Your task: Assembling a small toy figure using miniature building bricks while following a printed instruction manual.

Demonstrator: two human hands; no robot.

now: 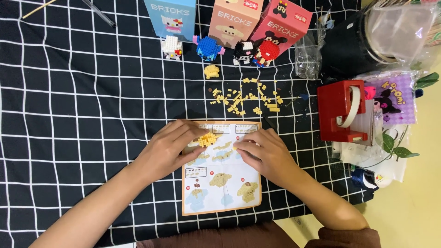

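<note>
My left hand (167,149) pinches a small yellow brick assembly (207,139) over the top of an illustrated instruction sheet (223,183). My right hand (265,154) rests on the sheet's upper right with fingers curled together near the assembly; whether a tiny piece sits between its fingertips is hidden. A scatter of loose yellow bricks (245,101) lies on the cloth just beyond the sheet. A separate yellow built lump (212,71) sits farther back.
Black cloth with a white grid (78,115) covers the table. At the back stand three boxes, blue (171,16), peach (235,18) and pink (285,23), with small brick figures (209,47) in front. A red tape dispenser (342,112), plastic bags and leaves crowd the right.
</note>
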